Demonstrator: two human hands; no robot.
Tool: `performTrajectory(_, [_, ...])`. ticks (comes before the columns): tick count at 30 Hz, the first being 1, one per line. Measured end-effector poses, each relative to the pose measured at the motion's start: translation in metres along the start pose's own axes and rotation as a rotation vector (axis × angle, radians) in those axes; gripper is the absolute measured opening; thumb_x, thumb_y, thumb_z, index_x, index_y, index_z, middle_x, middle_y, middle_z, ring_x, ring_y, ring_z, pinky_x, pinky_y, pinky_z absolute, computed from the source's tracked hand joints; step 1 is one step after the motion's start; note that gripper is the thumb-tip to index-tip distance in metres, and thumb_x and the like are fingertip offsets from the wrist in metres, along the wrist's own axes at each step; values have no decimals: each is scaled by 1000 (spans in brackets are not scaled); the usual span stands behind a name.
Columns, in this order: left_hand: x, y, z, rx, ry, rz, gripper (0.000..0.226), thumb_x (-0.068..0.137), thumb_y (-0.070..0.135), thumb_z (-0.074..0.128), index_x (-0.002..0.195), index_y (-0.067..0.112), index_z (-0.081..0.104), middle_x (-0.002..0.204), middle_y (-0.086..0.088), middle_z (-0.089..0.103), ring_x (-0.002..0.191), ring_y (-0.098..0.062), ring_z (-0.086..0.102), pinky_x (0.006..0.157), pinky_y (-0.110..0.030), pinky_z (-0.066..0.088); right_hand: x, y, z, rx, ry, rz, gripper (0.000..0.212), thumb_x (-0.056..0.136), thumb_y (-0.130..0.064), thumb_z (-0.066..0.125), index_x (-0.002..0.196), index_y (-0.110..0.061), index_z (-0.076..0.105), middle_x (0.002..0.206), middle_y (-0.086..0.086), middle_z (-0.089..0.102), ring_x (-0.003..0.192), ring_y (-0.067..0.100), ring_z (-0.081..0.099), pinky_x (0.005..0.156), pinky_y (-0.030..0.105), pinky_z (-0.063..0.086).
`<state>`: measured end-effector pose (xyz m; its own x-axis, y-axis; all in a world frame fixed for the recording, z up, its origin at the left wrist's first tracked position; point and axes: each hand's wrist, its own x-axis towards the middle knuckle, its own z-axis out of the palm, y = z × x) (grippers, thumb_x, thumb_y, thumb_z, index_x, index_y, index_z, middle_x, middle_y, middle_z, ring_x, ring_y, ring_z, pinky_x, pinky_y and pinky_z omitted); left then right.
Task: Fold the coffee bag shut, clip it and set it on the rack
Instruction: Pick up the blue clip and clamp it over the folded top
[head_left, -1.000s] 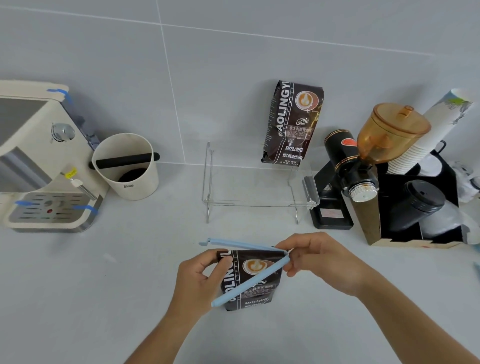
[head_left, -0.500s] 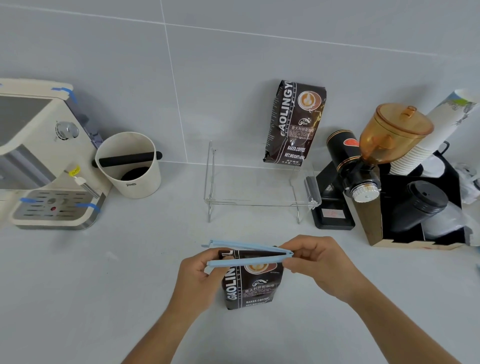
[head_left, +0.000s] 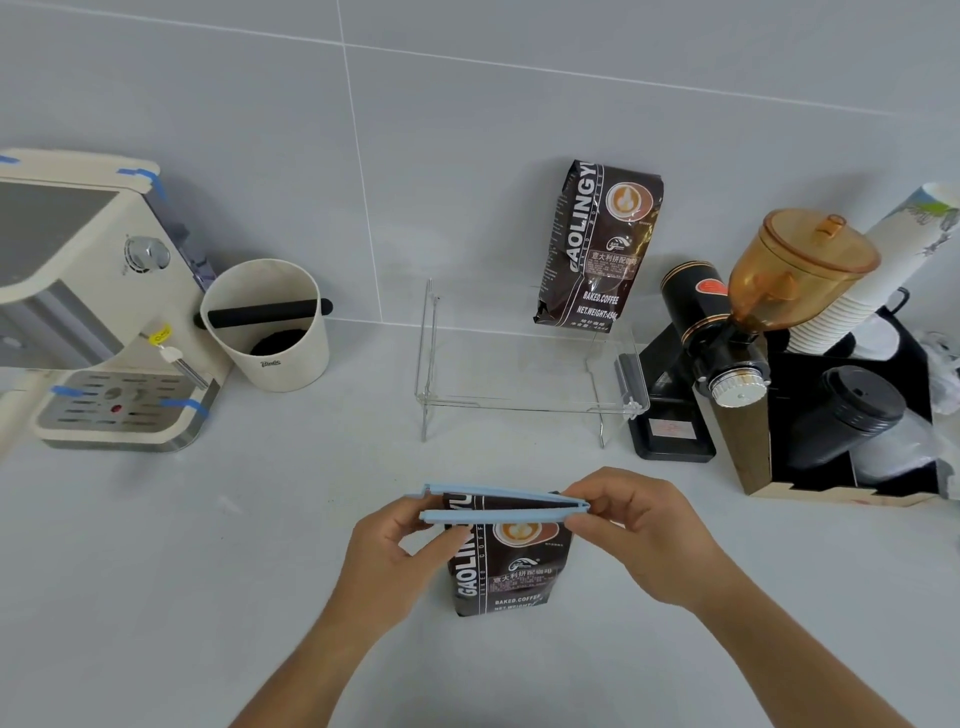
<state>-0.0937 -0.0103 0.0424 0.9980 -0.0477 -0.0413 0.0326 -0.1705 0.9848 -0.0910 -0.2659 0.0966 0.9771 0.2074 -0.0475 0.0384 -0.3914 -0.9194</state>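
Note:
A dark brown coffee bag (head_left: 511, 566) stands upright on the grey counter in front of me. A long light-blue clip (head_left: 498, 514) straddles its folded top, its two arms nearly parallel with a narrow gap at the left end. My left hand (head_left: 395, 551) grips the bag's left side, thumb against the clip's lower arm. My right hand (head_left: 623, 525) pinches the clip's hinged right end. A clear acrylic rack (head_left: 524, 374) stands behind, against the wall. A second, taller coffee bag (head_left: 597, 244) stands at the rack's back right.
A cream espresso machine (head_left: 88, 312) sits at the left with a white knock box (head_left: 270, 327) beside it. To the right of the rack are a black grinder with an amber hopper (head_left: 753, 306) and a box with paper cups and lids (head_left: 857, 415).
The clip's lower arm has swung up from a wide slant to lie almost parallel with the upper arm across the bag's top. My hands have stayed in place.

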Motion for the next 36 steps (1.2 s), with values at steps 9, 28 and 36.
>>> performTrajectory(9, [30,40,-49,846,-396,246,75,69,78,50,135,43,43,117,30,55,105,5,53,87,-20,44,-3,-1,2,-116,20,-19,29,86,-8,70,87,-37,73,87,-12,70,77,15,64,66,13,49])
performTrajectory(28, [49,57,-51,1296,-667,520,39,97,55,34,73,24,37,60,8,35,56,-19,38,54,-28,23,-2,-16,2,-491,-17,-219,14,85,-14,74,99,-14,74,74,-24,56,71,-8,56,56,-2,37])
performTrajectory(36, [47,56,-51,1223,-672,422,39,98,51,35,69,25,37,56,8,36,48,-9,34,53,-29,27,-6,-13,6,-468,30,-251,10,84,-10,74,94,-13,74,72,-18,58,69,1,55,56,2,38])
